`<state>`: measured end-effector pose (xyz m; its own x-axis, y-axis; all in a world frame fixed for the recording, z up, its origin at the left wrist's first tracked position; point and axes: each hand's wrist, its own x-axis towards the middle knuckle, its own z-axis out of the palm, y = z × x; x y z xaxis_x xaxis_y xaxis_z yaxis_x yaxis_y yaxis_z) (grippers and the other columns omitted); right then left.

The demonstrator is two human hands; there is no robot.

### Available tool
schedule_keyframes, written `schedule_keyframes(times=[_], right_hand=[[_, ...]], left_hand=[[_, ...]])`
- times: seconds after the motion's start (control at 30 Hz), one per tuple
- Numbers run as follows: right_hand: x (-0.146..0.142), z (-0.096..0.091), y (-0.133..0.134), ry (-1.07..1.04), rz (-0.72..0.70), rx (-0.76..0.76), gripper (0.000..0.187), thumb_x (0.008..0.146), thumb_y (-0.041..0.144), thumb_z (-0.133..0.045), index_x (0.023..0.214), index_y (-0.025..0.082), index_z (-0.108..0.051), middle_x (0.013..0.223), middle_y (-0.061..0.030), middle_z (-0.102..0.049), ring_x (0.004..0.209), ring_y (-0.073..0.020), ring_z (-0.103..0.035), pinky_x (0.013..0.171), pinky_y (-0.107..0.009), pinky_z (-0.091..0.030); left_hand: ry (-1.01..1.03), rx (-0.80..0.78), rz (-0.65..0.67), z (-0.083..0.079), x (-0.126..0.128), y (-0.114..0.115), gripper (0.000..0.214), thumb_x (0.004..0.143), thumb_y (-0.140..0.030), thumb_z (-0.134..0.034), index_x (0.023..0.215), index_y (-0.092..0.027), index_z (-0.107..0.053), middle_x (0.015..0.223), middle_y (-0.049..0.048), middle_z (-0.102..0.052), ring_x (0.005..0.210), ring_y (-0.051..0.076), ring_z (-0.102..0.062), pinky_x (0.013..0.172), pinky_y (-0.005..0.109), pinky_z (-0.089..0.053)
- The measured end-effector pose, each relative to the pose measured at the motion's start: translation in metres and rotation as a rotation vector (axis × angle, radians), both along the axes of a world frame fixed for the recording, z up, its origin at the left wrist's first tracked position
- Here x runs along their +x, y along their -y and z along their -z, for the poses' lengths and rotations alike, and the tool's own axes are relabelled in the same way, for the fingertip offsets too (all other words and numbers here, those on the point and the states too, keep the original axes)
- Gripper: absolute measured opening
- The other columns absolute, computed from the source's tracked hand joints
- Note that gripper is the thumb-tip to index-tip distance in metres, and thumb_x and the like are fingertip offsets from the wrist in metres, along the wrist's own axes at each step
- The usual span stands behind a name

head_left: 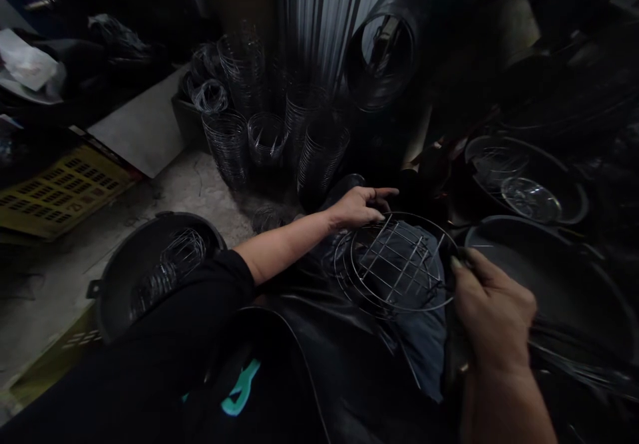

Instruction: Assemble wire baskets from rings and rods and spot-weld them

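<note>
A round wire rack [399,264] with a grid of crossed wires inside its ring is held over my lap. My right hand [494,304] is closed at the ring's right side, thumb against the wire. At the upper left of the ring, my left hand [357,206] has its thumb on the rim and its index finger stretched out past it; the other fingers are curled and partly hidden. Below the rack, a second wire ring [344,284] shows at the left. Dark blue-grey cloth [422,344] lies under the grid.
Stacks of wire rings [227,144] stand on the floor [190,191] ahead. To my left is a black basin [112,284] with wire pieces, and a yellow crate [64,188]. Dark basins [594,251] stand at my right, one farther basin [574,198] holding wire parts.
</note>
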<state>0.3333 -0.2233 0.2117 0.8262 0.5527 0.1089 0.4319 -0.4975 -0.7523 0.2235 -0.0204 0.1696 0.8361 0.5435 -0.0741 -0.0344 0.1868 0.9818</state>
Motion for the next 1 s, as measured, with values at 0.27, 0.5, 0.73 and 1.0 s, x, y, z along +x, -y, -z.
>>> schedule_keyframes(times=[0.27, 0.5, 0.73, 1.0], right_hand=[[0.016, 0.012, 0.001, 0.161, -0.086, -0.509, 0.047, 0.083, 0.041, -0.047, 0.117, 0.016, -0.069, 0.106, -0.0132, -0.070, 0.100, -0.0328, -0.064, 0.087, -0.043, -0.049], [0.012, 0.004, 0.004, 0.116, -0.123, -0.714, 0.058, 0.087, 0.058, -0.042, 0.127, 0.023, -0.063, 0.114, -0.0137, -0.068, 0.098, -0.0357, -0.064, 0.082, -0.048, -0.050], [-0.002, 0.028, 0.017, 0.188, -0.208, -0.675, 0.074, 0.089, 0.066, -0.028, 0.146, 0.020, -0.040, 0.120, -0.0170, -0.059, 0.113, -0.0367, -0.053, 0.092, -0.052, -0.043], [-0.005, 0.071, 0.022, 0.281, -0.075, -0.388, 0.071, 0.087, 0.060, -0.029, 0.137, 0.015, -0.052, 0.118, -0.0207, -0.054, 0.113, -0.0391, -0.049, 0.093, -0.055, -0.039]], left_hand=[[-0.005, -0.224, 0.042, 0.023, 0.008, -0.004, 0.069, 0.062, 0.009, -0.052, 0.127, -0.013, -0.057, 0.085, 0.0025, -0.069, 0.064, 0.005, -0.058, 0.062, 0.018, -0.043], [0.010, -0.339, 0.044, 0.034, 0.007, -0.003, 0.061, 0.064, 0.008, -0.057, 0.119, -0.015, -0.064, 0.094, 0.0064, -0.072, 0.077, 0.009, -0.065, 0.077, 0.024, -0.050], [0.070, -0.278, 0.096, 0.049, 0.001, -0.009, 0.050, 0.065, 0.003, -0.067, 0.112, -0.014, -0.068, 0.096, 0.0072, -0.073, 0.090, 0.012, -0.065, 0.096, 0.032, -0.044], [-0.019, -0.178, -0.234, 0.054, -0.010, 0.016, 0.041, 0.071, -0.014, -0.071, 0.112, -0.015, -0.070, 0.080, -0.0005, -0.070, 0.074, 0.007, -0.058, 0.084, 0.023, -0.044]])
